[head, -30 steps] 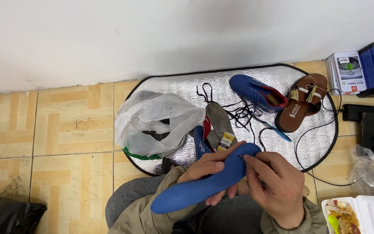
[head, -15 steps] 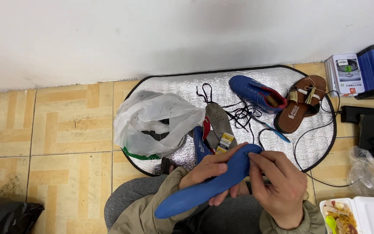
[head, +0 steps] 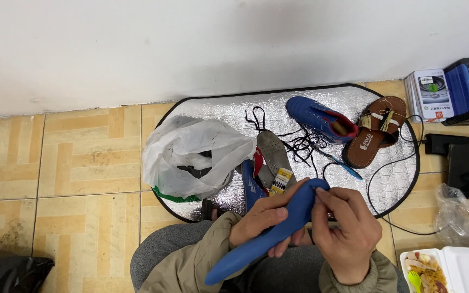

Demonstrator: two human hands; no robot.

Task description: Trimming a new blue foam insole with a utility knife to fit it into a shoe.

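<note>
Blue insole [head: 278, 228] held up over the lap, angled low-left to high-right. Left hand [head: 264, 220] wraps its middle, grip closed around it; right hand [head: 346, 230] pinches the upper tip. Beyond, on the silver mat [head: 218, 106]: blue shoe [head: 313, 116], brown sandal [head: 378, 130], white plastic bag [head: 191, 154].

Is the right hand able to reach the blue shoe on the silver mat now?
Probably not at once: the right hand is busy pinching the tip of the blue insole. The blue shoe lies uncovered on the silver mat, with only loose laces nearby.
</note>
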